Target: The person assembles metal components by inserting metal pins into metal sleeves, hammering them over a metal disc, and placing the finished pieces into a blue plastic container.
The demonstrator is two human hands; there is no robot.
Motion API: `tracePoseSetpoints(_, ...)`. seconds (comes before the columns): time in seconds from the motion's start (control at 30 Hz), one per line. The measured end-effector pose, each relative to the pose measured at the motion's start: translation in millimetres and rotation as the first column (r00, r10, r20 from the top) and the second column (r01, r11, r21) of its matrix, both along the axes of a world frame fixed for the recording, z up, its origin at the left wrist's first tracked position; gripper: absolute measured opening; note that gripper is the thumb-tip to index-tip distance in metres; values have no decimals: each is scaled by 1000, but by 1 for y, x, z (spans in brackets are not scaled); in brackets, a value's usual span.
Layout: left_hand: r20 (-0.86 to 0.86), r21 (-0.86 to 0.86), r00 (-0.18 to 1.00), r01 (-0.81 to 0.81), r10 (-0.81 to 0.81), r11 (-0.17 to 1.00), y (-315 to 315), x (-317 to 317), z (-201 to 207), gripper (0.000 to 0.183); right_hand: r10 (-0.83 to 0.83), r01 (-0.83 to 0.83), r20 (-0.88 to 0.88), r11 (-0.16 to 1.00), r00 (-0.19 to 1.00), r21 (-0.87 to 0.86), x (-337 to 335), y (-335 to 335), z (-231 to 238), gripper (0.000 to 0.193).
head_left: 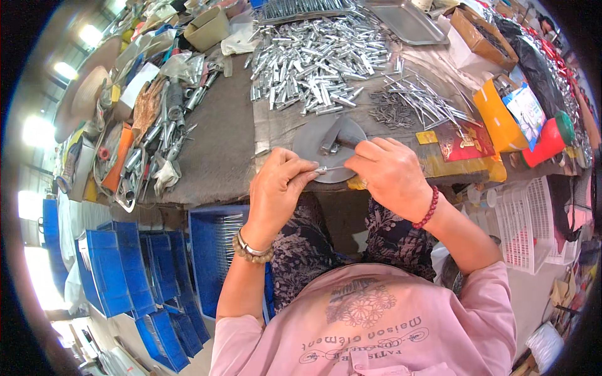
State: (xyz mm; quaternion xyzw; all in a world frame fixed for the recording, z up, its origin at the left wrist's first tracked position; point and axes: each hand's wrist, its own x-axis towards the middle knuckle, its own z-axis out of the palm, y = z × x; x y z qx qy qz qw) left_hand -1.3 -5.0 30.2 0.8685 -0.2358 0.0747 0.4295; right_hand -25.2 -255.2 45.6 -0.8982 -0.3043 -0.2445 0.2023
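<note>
Over the near edge of a round grey plate [304, 139], my two hands come close together. My left hand [276, 188] is closed in a pinch on a small silvery metal part [322, 170]. From that part a thin metal rod [337, 167] runs across to my right hand [390, 174], whose thumb and fingers pinch its other end. A dark, hammer-like metal piece [343, 133] lies on the plate just beyond the fingers. Farther back spreads a large pile of shiny metal parts [316, 62].
Small dark pins [392, 111] and loose thin rods [433, 100] lie right of the plate. Tools [170, 119] crowd the table's left side. A yellow container [498, 119] and a red-green bottle [547, 141] stand at right. Blue bins [113, 269] sit below left, a white basket [523, 219] below right.
</note>
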Motion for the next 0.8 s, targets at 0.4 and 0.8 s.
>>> tracePoseSetpoints(0.4, 82, 31, 996, -19, 17, 999, -3, -4, 4, 14, -272, 274, -39, 943, 961, 188, -2, -36, -3, 28)
tracePoseSetpoints(0.8, 98, 41, 995, -19, 15, 999, -3, -5, 3, 13, -360, 354, -8, 922, 933, -154, 26, -92, -13, 17)
